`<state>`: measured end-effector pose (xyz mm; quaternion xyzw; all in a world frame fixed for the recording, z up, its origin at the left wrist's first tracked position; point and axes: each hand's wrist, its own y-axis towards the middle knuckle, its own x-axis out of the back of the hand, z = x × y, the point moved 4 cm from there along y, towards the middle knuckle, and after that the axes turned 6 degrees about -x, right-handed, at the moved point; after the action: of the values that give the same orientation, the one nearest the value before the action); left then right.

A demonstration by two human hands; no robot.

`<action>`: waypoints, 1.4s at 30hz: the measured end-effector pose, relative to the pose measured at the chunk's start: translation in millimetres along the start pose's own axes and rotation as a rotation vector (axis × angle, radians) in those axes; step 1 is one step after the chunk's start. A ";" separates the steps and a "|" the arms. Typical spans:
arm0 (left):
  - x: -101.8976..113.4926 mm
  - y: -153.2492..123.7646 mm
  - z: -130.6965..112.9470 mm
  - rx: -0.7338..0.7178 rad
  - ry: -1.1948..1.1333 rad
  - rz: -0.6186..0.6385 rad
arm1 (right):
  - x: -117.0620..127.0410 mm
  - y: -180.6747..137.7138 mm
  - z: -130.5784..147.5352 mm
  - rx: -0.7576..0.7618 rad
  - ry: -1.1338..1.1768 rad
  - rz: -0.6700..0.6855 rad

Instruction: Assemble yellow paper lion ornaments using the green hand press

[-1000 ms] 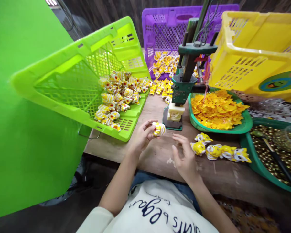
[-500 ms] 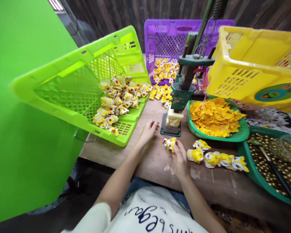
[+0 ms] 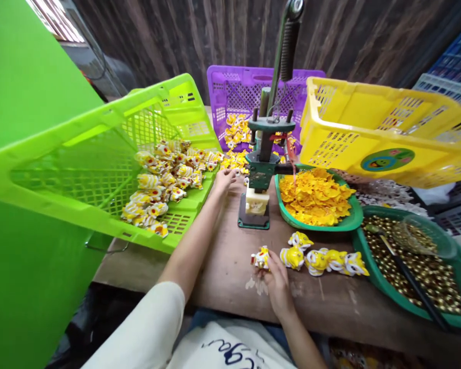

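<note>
My right hand [image 3: 275,278] rests on the wooden table [image 3: 223,266], fingers closed on a small yellow and white toy figure [image 3: 261,258]. That figure stands at the left end of a row of similar figures [image 3: 322,259]. My left hand [image 3: 225,180] is stretched forward, fingers apart, at the loose figures [image 3: 234,161] lying between the lime green crate [image 3: 100,169] and the hand press [image 3: 260,174]. It holds nothing that I can see. The tilted lime crate holds several more figures [image 3: 161,179].
A white block [image 3: 256,201] sits under the press. Right of it are a green tray of yellow pieces [image 3: 351,221] and a green tray of small brass parts [image 3: 380,293]. A yellow crate [image 3: 384,128] hangs over them; a purple crate [image 3: 234,92] stands behind.
The figure passed from my left hand to my right, which set it at the left end of the row. My left hand reached forward to the loose figures. The view tilted up.
</note>
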<state>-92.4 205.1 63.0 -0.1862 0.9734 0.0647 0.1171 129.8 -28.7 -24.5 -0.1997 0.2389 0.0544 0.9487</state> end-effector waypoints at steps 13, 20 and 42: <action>37.1 -217.4 13.2 0.303 -0.166 0.048 | -57.9 -5.9 29.2 0.175 0.148 -0.114; 25.1 -239.2 12.8 0.174 -0.183 0.011 | -56.3 -23.2 28.4 0.211 -0.183 -0.092; 7.2 -247.8 6.3 0.397 -0.276 0.118 | -66.6 -45.7 54.3 0.680 -0.939 -0.064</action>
<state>-4.1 -24.9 34.6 -0.0919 0.9509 -0.0963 0.2794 103.7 -49.0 67.1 0.1550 -0.2098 0.0287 0.9650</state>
